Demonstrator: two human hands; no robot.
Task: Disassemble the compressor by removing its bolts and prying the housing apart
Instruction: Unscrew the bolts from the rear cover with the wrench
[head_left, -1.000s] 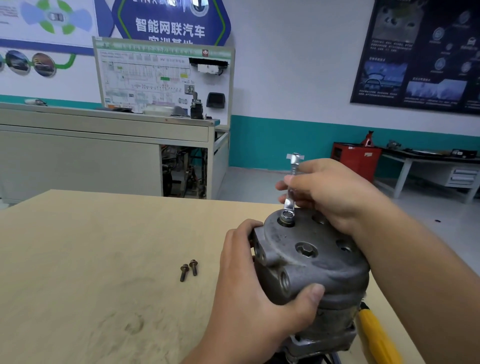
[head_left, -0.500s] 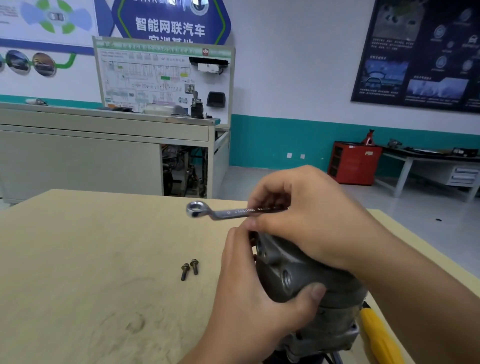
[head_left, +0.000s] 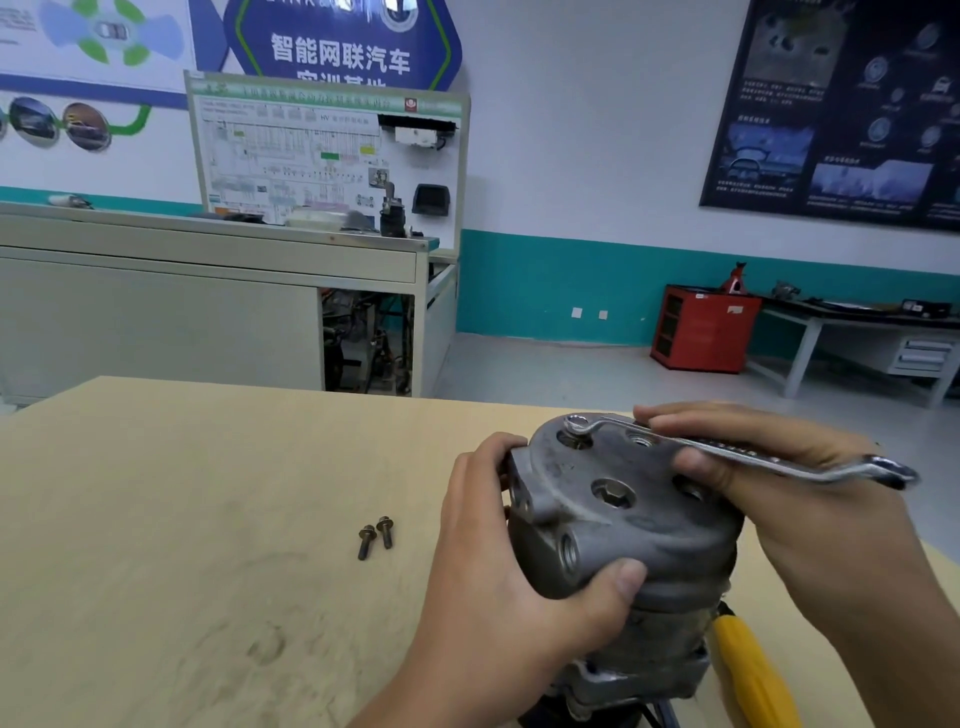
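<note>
From the head camera, the compressor (head_left: 623, 519) is standing on end at the near right part of the table (head_left: 156, 519), its flat bolted face turned upward so the fasteners are sitting where a tool can reach them from above.

The left hand (head_left: 498, 571) is wrapping the side of the housing, fingers curled round the far-left edge and thumb pressing on the near shoulder. By my reading it is bracing the body against the turning force.

The right hand (head_left: 800, 499) is gripping the wrench (head_left: 748, 451) along its shank, with fingers folded over the top and the thumb underneath. The free end is sticking out past the hand to the right. The ring end is lying over the recess at the far-left of the top face, apparently on a bolt head (whether it is fully seated I cannot tell). Holding far from the ring is giving more leverage.

Another recessed bolt (head_left: 613, 491) is showing in the middle of the face, so removal seems only partly done. Two loose bolts (head_left: 375, 538) are lying side by side on the table, well left of the compressor and out of the way. A yellow handle (head_left: 748, 670) is poking out beside the base, perhaps waiting for the prying step.
</note>
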